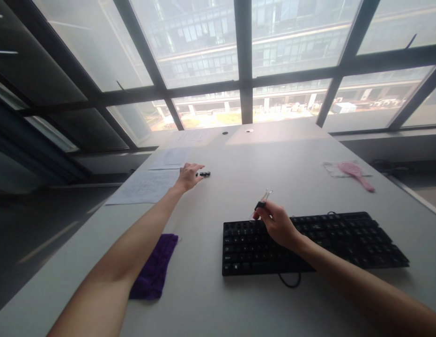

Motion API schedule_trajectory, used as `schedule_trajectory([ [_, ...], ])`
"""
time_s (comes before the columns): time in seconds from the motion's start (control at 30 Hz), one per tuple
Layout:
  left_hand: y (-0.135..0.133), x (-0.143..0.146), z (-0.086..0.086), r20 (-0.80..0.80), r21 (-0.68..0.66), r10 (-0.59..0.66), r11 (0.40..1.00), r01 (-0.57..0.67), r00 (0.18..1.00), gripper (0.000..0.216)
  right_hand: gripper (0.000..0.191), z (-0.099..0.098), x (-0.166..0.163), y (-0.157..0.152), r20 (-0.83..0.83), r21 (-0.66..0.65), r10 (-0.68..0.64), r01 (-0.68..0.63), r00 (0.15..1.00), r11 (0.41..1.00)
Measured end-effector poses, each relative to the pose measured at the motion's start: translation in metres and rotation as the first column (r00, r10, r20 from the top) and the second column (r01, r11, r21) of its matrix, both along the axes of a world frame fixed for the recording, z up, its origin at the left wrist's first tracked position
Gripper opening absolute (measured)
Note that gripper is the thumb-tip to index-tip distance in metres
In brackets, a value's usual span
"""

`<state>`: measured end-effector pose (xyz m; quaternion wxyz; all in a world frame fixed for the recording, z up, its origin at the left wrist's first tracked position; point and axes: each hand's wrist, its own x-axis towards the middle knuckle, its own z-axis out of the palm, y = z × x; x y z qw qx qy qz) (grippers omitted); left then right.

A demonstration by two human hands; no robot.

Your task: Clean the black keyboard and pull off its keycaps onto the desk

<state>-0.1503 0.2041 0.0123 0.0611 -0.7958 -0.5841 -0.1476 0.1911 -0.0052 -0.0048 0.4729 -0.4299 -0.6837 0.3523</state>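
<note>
My left hand (190, 174) reaches far across the grey table (239, 154), fingers stretched out beside a short row of small black keycaps (203, 174), fingertips almost touching them. My right hand (279, 223) hovers over the upper left part of a black keyboard (344, 238), pinched on a small wire keycap puller (262, 200) with a black grip whose thin prongs point upward. A black cable (290, 281) loops out from the keyboard's near edge.
A purple cloth (156, 267) lies under my left forearm near the table's left edge. Sheets of paper (147, 185) lie at the far left. A pink hairbrush (354, 173) rests on a clear bag at the far right. Big windows stand behind the table.
</note>
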Motion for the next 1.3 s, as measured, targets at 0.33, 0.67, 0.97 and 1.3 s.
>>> schedule_trajectory([
  [0.33,-0.115,0.107,0.003,0.313,-0.025,-0.189,0.978,0.207,0.931,0.025,0.02,-0.003,0.001,0.006,-0.141,-0.002,-0.092,0.093,0.986,0.996],
  [0.67,-0.204,0.159,-0.007,0.522,-0.108,-0.278,0.916,0.386,0.806,0.027,0.019,0.003,0.014,0.004,0.007,0.05,-0.107,0.106,0.994,0.993],
  [0.97,-0.21,0.159,-0.013,0.52,-0.088,-0.289,0.918,0.387,0.803,0.023,0.022,0.003,0.012,0.001,0.098,0.004,-0.029,0.029,0.995,1.0],
  [1.3,-0.211,0.16,-0.012,0.484,-0.094,-0.299,0.916,0.389,0.822,0.018,0.025,0.005,0.01,-0.001,0.215,0.106,0.08,-0.104,0.973,0.989],
])
